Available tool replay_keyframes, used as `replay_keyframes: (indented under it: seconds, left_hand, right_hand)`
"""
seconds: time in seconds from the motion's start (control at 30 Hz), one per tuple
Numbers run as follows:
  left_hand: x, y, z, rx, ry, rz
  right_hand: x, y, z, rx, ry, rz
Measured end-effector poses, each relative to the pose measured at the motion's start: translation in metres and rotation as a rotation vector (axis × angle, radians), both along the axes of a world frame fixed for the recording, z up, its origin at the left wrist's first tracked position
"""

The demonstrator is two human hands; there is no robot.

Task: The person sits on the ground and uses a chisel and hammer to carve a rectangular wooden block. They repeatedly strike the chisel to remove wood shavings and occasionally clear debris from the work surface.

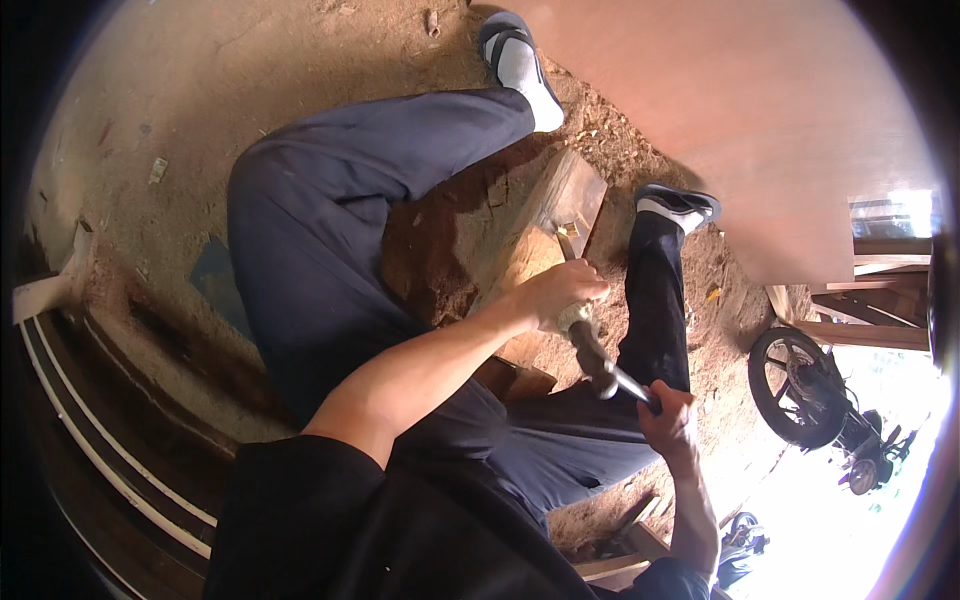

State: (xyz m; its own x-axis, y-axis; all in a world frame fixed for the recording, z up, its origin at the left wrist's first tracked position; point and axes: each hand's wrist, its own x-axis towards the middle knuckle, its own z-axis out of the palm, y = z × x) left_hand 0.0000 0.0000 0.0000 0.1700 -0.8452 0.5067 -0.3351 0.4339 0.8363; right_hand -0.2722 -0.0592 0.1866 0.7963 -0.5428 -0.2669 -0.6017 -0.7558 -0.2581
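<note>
Tan timber (540,235), silver hammer shaft (630,386), dark navy trousers (320,170), white socks (517,68), pinkish-brown panel (740,130)

Black sleeves (300,490), navy trousers (310,220), white socks (518,72), dark sandals (505,28)

I count two grips of my own, one left grip (572,295) and one right grip (668,418). That makes two tools: one chisel (568,247) and one hammer (603,380). I see one thick wooden block (577,188), my two legs (310,200), two dark sandals (492,32) and two white socks (516,68). There is one broad reddish-brown panel (750,130), and one motorcycle (820,400) shows clearly. The wood chips (620,132) are several, too small for me to number.
</note>
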Motion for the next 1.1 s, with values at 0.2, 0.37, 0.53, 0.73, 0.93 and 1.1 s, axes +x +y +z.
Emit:
replay_keyframes:
  seconds: [0.2, 0.37, 0.53, 0.73, 0.93, 1.1]
  left_hand:
    - [0.007, 0.002, -0.002, -0.008, -0.02, 0.003]
    - [-0.001, 0.003, -0.007, -0.081, 0.008, 0.012]
    - [-0.003, -0.004, -0.002, -0.072, 0.029, 0.003]
    - [0.012, -0.018, -0.022, -0.109, -0.11, 0.063]
    - [0.004, -0.007, 0.003, -0.006, -0.083, -0.049]
    - [0.001, -0.009, -0.009, -0.032, -0.126, 0.021]
  right_hand:
    - [0.017, 0.011, -0.009, -0.032, -0.377, 0.135]
    - [0.003, 0.009, 0.008, -0.063, -0.029, 0.064]
    - [0.011, 0.011, 0.006, 0.017, -0.217, 0.054]
    - [0.019, 0.016, 0.016, -0.031, -0.166, 0.169]
    - [0.017, 0.004, 0.008, 0.01, 0.009, -0.031]
    - [0.005, 0.011, 0.012, 0.118, -0.219, 0.009]
